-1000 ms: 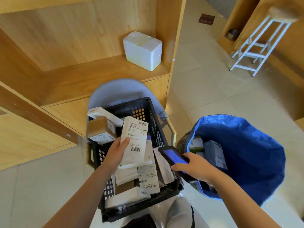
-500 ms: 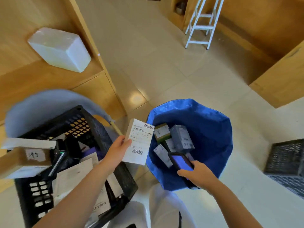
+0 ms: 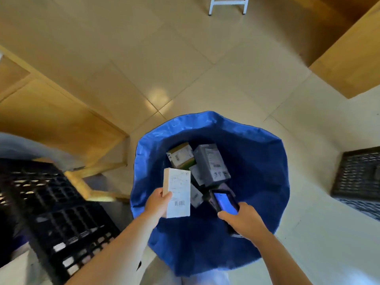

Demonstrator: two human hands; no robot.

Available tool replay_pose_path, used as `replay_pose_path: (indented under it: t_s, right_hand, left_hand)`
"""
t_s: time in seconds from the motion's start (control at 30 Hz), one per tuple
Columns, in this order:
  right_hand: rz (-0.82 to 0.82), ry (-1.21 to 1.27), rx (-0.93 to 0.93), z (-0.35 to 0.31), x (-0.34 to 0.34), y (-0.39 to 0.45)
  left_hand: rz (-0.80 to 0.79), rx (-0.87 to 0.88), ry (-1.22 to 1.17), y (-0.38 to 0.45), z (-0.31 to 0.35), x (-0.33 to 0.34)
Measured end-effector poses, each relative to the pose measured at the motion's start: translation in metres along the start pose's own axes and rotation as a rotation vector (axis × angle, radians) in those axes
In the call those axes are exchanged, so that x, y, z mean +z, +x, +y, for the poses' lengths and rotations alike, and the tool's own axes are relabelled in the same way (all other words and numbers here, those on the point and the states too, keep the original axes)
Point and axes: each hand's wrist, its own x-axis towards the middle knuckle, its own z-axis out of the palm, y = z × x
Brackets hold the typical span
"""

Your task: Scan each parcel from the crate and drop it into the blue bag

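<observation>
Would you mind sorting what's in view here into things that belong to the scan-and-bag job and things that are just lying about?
Part of the job:
- white parcel held in the left hand
- scanner in the right hand
- blue bag with parcels inside
- black crate

Lying about:
- second dark crate on the floor
- white stool legs
- wooden shelving

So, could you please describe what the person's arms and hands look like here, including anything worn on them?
Both forearms are bare up to the bottom edge of the picture: no sleeves, gloves, watch or rings show. The left hand and the right hand are uncovered too, with no markings visible on them. Whether sleeves begin higher up the arms cannot be told, since that part lies outside the view.
</observation>
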Motion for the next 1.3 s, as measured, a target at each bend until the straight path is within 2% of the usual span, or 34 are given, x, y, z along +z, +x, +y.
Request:
replay_pose_path:
  t_s: [0.13,0.23,0.53,0.73,1.0,1.3]
  right_hand:
    - [-0.045,0.099,0.023,-0.008,0.025,0.07]
    - [-0.066,0.151,0.025,-0.01,0.05,0.125]
    - [-0.08,0.128,0.007,-0.006,0.12,0.269]
    - [-0.068,0.105,-0.027,-0.01,0.135,0.304]
    - [-0.032,0.071,-0.065,-0.029,0.119,0.278]
    - [-0.01,0.042,-0.082,-0.064,0.052,0.128]
  left_hand:
    - [0.082,-0.153,-0.013,0.086,-0.031,0.036]
    - [0.158,-0.19,0.047,0.149,-0.05,0.057]
    - [0.291,-0.084,0.443,0.302,-0.094,0.083]
    - [0.229,-0.03,0.57,0.35,-0.11,0.092]
    - [0.134,-0.013,0.576,0.322,-0.093,0.076]
    - [0.051,0.254,0.68,0.158,-0.011,0.018]
